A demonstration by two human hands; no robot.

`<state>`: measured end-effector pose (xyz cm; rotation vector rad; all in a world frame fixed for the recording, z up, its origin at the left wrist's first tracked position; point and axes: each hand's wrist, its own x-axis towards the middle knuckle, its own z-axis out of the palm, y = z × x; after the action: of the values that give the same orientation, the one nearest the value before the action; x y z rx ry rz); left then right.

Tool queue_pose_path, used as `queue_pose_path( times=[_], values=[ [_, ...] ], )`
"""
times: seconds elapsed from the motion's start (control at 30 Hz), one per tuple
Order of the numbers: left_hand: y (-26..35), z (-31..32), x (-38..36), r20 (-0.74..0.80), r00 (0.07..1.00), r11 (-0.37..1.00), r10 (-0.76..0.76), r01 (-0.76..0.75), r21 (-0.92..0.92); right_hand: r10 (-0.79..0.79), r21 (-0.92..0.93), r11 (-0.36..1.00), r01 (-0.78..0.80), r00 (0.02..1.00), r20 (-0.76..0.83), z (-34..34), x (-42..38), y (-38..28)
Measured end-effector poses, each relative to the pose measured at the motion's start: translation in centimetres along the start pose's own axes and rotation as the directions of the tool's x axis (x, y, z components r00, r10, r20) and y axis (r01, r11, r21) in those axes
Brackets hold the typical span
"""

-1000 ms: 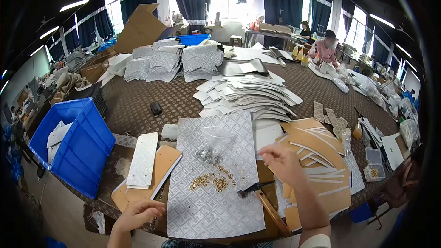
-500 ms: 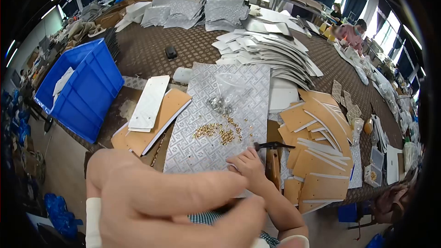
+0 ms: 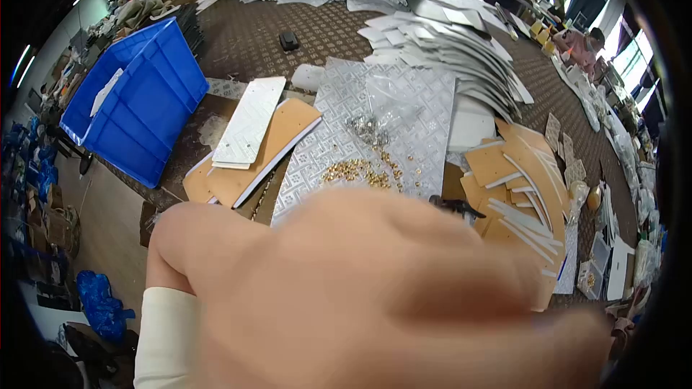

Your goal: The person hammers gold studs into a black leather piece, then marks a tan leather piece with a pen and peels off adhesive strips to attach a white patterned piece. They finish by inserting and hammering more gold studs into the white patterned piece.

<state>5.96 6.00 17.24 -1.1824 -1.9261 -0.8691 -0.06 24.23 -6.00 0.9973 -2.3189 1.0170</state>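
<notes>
My left hand (image 3: 339, 274) fills the lower middle close to the camera, its fingers smeared by motion and pointing right. A pale cuff (image 3: 169, 331) covers its wrist. Behind it, my right hand is hidden. Just past the left hand lie scattered small gold metal pieces (image 3: 357, 171) on a silver patterned sheet (image 3: 303, 181). Small silvery pieces (image 3: 369, 131) sit in or beside a clear plastic bag (image 3: 393, 101) farther up the sheet. A black lever-like tool part (image 3: 458, 207) shows at the hand's right edge.
On the left stands a blue crate (image 3: 144, 108), beside white panels (image 3: 249, 122) on tan boards (image 3: 295, 114). Tan pieces with white strips (image 3: 497, 162) spread at right. Stacked grey-white sheets (image 3: 454, 50) lie behind, and a person (image 3: 580, 47) sits at far right.
My left hand has come closer to the camera and spread farther right, covering my right hand and part of the sheet. The view has tilted down, shifting the table up and right.
</notes>
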Motion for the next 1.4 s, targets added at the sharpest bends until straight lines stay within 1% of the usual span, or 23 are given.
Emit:
queue_pose_path(
  times=[0.07,0.17,0.2,0.27,0.3,0.33,0.4,0.43,0.47,0.63,0.73,0.77,0.8,0.83,0.9,1.0,1.03,1.1,1.13,1.2,1.23,1.33,1.4],
  values=[
    [-1.2,-1.8,-1.4,-0.063,0.977,0.973,-0.204,0.195,-0.122,-0.021,0.012,1.0,0.02,1.0,0.011,0.3,-0.3,0.4],
    [-4.7,-4.5,-7.1,-0.071,0.808,0.779,-0.585,0.535,-0.326,-0.041,0.013,0.999,0.041,0.999,0.008,0.5,-0.3,0.8],
    [-6.5,-5.0,-10.3,-0.027,0.77,0.723,-0.637,0.585,-0.369,-0.054,0.002,0.999,0.054,0.999,0.001,0.4,-0.4,0.8],
    [-7.4,-4.5,-16.3,-0.067,0.556,0.547,-0.828,0.778,-0.308,-0.011,0.029,1.0,0.01,0.998,0.055,0.2,-0.7,0.8],
    [-7.5,-4.0,-19.4,-0.097,0.432,0.44,-0.897,0.84,-0.318,0.007,0.045,0.999,-0.011,0.996,0.086,0.3,-0.8,0.7],
    [-7.7,-3.4,-22.3,-0.151,0.427,0.453,-0.891,0.847,-0.278,-0.057,0.048,0.997,0.053,0.995,0.086,0.1,-0.4,0.3],
    [-6.7,-2.9,-25.9,-0.222,0.295,0.342,-0.929,0.915,-0.216,-0.071,0.041,0.997,0.066,0.989,0.132,-0.2,-0.5,0.2],
    [-6.4,-2.8,-27.1,-0.255,0.255,0.32,-0.933,0.912,-0.258,-0.081,0.038,0.996,0.076,0.984,0.156,-0.4,-0.5,0.2],
    [-6.3,-2.9,-27.8,-0.267,0.285,0.342,-0.921,0.918,-0.199,-0.046,0.024,0.999,0.042,0.979,0.197,-1.1,-0.4,0.1],
    [-7.0,-3.3,-27.9,-0.303,0.408,0.404,-0.861,0.911,0.081,0.046,-0.039,0.998,-0.04,0.985,0.164,-2.9,-1.0,-1.0],
    [-8.1,-2.5,-27.0,-0.242,0.457,0.449,-0.856,0.889,0.091,0.152,-0.093,0.985,-0.143,0.983,0.101,-3.7,-1.9,-2.6],
    [-8.4,-2.0,-26.8,-0.215,0.482,0.471,-0.85,0.876,0.103,0.158,-0.147,0.978,-0.151,0.987,0.039,-3.8,-2.2,-2.9],
    [-8.8,-1.4,-27.2,-0.213,0.578,0.547,-0.788,0.815,0.19,0.161,-0.198,0.967,-0.163,0.987,-0.026,-4.0,-2.5,-3.0],
    [-9.0,-1.2,-26.9,-0.186,0.578,0.552,-0.794,0.815,0.176,0.231,-0.254,0.939,-0.233,0.972,-0.036,-4.6,-3.1,-3.2],
    [-9.5,-0.6,-26.3,-0.167,0.599,0.58,-0.783,0.8,0.149,0.252,-0.349,0.89,-0.294,0.954,-0.162,-5.0,-3.4,-3.4],
    [-10.5,-0.5,-25.8,-0.219,0.656,0.614,-0.722,0.754,0.234,0.401,-0.429,0.786,-0.445,0.895,-0.193,-4.9,-5.2,-2.1],
    [-11.3,-1.1,-25.5,-0.231,0.702,0.628,-0.674,0.709,0.322,0.443,-0.444,0.753,-0.486,0.873,-0.205,-4.7,-5.5,-1.9],
    [-13.0,-2.4,-25.3,-0.278,0.679,0.495,-0.68,0.704,0.508,0.537,-0.387,0.74,-0.55,0.83,-0.154,-4.5,-5.6,-1.8],
    [-13.9,-3.2,-25.7,-0.267,0.591,0.375,-0.761,0.737,0.563,0.563,-0.374,0.734,-0.567,0.816,-0.133,-4.6,-5.2,-2.0],
    [-15.1,-4.2,-25.4,-0.296,0.377,0.066,-0.878,0.708,0.703,0.582,-0.358,0.733,-0.579,0.805,-0.111,-4.7,-5.1,-1.9],
    [-16.0,-4.9,-25.9,-0.265,0.246,0.002,-0.932,0.736,0.677,0.577,-0.353,0.739,-0.574,0.81,-0.108,-4.8,-5.3,-1.5],
    [-16.3,-5.9,-25.8,-0.163,0.136,-0.006,-0.977,0.75,0.661,0.555,-0.346,0.756,-0.555,0.825,-0.11,-4.8,-5.5,-0.9],
    [-16.7,-6.4,-26.5,-0.157,0.227,0.064,-0.961,0.736,0.673,0.56,-0.333,0.757,-0.562,0.821,-0.114,-4.9,-5.6,-0.9]
  ],
)
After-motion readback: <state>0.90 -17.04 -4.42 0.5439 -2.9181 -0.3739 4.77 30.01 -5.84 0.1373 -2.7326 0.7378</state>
